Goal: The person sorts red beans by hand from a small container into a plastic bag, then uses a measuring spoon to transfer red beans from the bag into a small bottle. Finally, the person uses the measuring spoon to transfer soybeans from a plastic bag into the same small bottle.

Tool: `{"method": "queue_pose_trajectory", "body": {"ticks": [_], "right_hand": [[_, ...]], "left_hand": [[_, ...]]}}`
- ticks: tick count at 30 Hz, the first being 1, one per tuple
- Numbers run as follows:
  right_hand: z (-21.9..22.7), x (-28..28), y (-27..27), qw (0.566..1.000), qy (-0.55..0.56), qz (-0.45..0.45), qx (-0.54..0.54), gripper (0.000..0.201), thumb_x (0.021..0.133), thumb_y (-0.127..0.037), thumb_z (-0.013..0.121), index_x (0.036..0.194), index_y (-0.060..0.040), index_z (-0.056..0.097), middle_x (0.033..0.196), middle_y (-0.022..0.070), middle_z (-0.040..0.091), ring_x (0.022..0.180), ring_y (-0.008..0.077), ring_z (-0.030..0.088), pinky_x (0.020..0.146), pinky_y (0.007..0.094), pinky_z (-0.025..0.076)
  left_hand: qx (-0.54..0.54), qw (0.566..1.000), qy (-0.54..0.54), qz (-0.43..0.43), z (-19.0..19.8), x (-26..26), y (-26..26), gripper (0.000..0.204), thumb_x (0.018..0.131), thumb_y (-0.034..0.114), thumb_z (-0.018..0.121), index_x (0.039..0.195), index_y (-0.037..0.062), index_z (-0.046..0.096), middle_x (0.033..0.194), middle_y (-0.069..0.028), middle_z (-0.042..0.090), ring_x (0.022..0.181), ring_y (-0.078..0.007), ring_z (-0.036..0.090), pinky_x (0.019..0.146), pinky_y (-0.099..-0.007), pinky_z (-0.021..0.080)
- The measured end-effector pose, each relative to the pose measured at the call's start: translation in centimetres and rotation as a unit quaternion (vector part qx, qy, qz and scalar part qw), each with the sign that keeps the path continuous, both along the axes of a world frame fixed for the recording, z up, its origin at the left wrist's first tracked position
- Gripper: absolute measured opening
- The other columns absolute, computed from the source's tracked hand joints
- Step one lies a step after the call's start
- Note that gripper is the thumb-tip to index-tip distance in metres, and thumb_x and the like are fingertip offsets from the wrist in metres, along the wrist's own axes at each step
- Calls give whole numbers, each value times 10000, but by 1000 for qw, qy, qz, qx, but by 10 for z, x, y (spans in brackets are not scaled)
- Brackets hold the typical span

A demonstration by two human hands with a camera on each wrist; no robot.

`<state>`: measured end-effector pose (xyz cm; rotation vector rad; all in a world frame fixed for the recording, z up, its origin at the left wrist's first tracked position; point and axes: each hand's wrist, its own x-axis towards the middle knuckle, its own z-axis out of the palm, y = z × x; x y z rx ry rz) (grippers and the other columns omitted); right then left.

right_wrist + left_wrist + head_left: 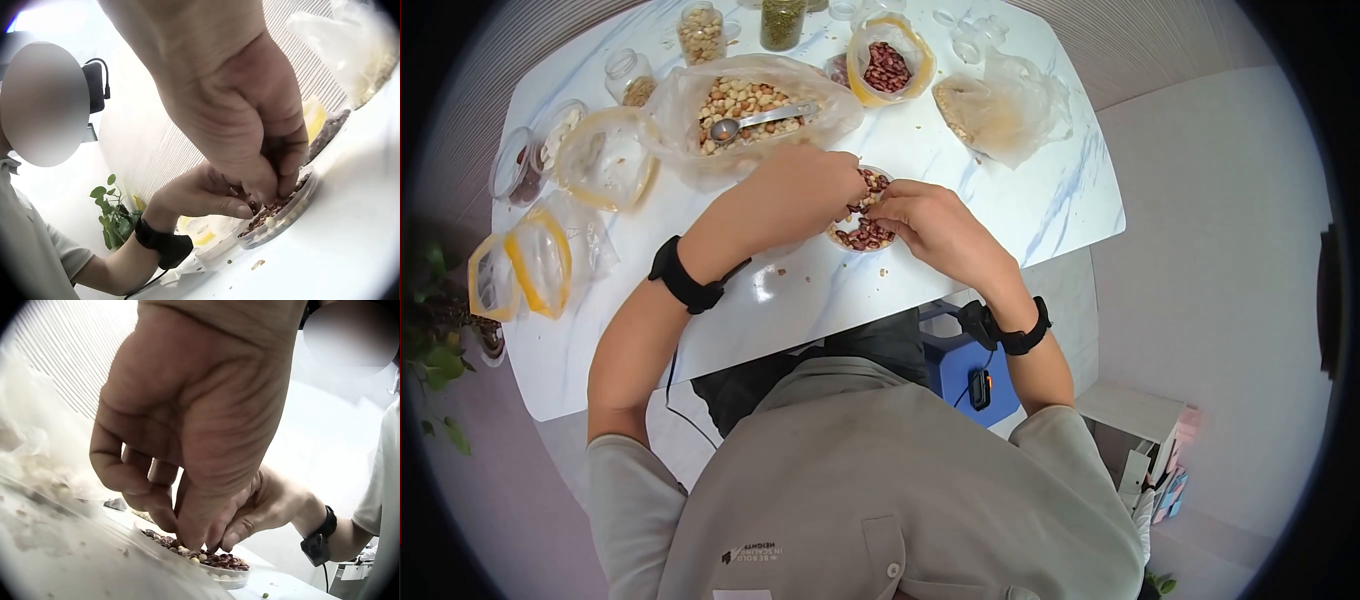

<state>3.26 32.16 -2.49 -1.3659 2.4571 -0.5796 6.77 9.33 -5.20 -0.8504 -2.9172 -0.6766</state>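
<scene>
A shallow, round clear dish [862,249] holds dark red beans and pale kernels. Over its left side, my left hand [805,195] reaches down with bent fingers; the right wrist view shows a dark bean [253,205] at its thumb and fingertips. From the right comes my right hand [945,235], thumb and fingers bent together low over the beans [222,560]. Whether a bean is between its fingertips is hidden. Both hands are close together, and they cover part of the dish [281,231].
Behind my left hand lies a large plastic bag [675,115] of kernels with a metal spoon [765,122] on top. Around it stand jars [782,25], a bag of red beans [887,68], another bag [1020,110] and yellow-edged bags [605,160]. Crumbs dot the white table [1050,190].
</scene>
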Motion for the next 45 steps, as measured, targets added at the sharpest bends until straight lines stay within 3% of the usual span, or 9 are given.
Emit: {"method": "queue_pose_trajectory", "body": {"ticks": [9, 15, 19, 25, 28, 31, 34, 38, 45], "right_hand": [[-4, -5, -13, 1000, -3, 23, -1, 177, 901, -40, 711, 1067, 17, 735, 1063, 141, 697, 1023, 363, 670, 870, 440, 554], [-9, -10, -7, 991, -97, -60, -74, 139, 946, -8, 693, 1077, 31, 719, 954, 122, 738, 870, 255, 713, 795, 341, 571], [-15, -11, -2, 867, -385, -220, -226, 135, 1003, -56, 642, 1076, 44, 696, 936, 100, 745, 854, 184, 718, 790, 299, 577], [-15, -1, -9, 572, -659, -293, -392, 240, 1084, -113, 522, 1213, 53, 637, 1060, 129, 718, 922, 176, 705, 841, 282, 592], [-15, 5, -13, 525, -692, -271, -414, 252, 1090, -143, 523, 1185, 51, 655, 1040, 116, 722, 906, 171, 702, 829, 291, 589], [-30, -8, 1, 668, -578, -261, -389, 225, 1069, -138, 578, 1130, 39, 703, 991, 92, 738, 839, 144, 674, 789, 282, 561], [-26, -8, 5, 903, -282, -214, -245, 191, 1041, -129, 637, 1071, 27, 743, 928, 59, 750, 769, 114, 628, 745, 265, 523], [-2, -3, 2, 967, -186, -160, -74, 156, 1003, -73, 668, 1109, 10, 747, 945, 90, 769, 828, 151, 693, 768, 316, 542], [-11, -7, -1, 1000, -25, -12, 0, 185, 951, -86, 665, 1113, 2, 674, 999, 219, 714, 922, 443, 660, 801, 492, 536]], "left_hand": [[-13, 1000, -19, 6, 0, -2, -2, 98, 849, 170, 727, 834, 75, 707, 867, -85, 664, 866, -324, 674, 724, -451, 512], [10, 1000, -1, 15, 2, -4, -6, 117, 855, 183, 739, 913, 81, 739, 865, -103, 696, 862, -328, 687, 731, -440, 518], [76, 995, 13, 65, 16, -4, -5, 154, 877, 198, 737, 981, 86, 752, 900, -109, 729, 867, -321, 699, 730, -435, 529], [166, 982, 77, 54, 19, 1, 10, 118, 896, 183, 725, 975, 99, 750, 909, -88, 733, 861, -312, 697, 729, -430, 534], [173, 982, 68, 38, 21, 1, 13, 115, 886, 169, 734, 979, 105, 753, 901, -72, 724, 872, -304, 694, 733, -424, 535], [169, 982, 76, 43, 25, 0, 8, 127, 875, 158, 740, 990, 106, 756, 905, -63, 719, 885, -299, 692, 738, -425, 535], [102, 992, 69, 30, 18, -1, 2, 104, 857, 155, 750, 949, 110, 770, 878, -69, 716, 871, -303, 697, 737, -425, 537], [-6, 1000, -7, 18, 10, 2, 2, 60, 828, 153, 765, 869, 112, 779, 829, -80, 702, 831, -312, 696, 714, -431, 533], [-7, 1000, 5, 27, -2, 3, 13, 55, 790, 158, 776, 806, 107, 766, 802, -76, 688, 813, -305, 692, 663, -450, 513]]}}
